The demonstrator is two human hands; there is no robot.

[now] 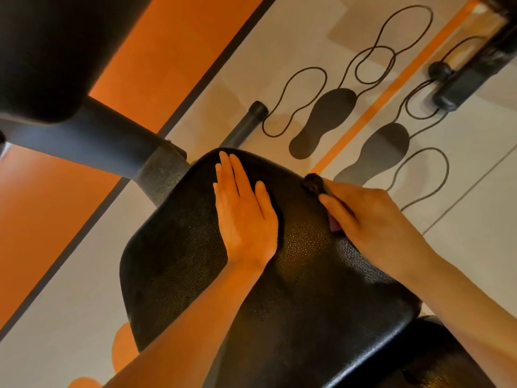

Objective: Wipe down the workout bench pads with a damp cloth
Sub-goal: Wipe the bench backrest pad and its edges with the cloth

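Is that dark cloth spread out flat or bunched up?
Bunched up. The right hand grips the dark cloth, with only a small wad poking past the fingers at the edge of the seat pad.

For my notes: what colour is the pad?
Black, with a pebbled texture; the pad shows best in the head view.

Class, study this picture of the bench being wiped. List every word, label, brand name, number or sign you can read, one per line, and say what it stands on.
None: no readable words, brands or numbers appear anywhere.
Seat pad: plain black textured surface, no label.
Floor: two dark footprint shapes, pictorial signs only, without lettering.
Cloth in the right hand: dark, no visible tag.
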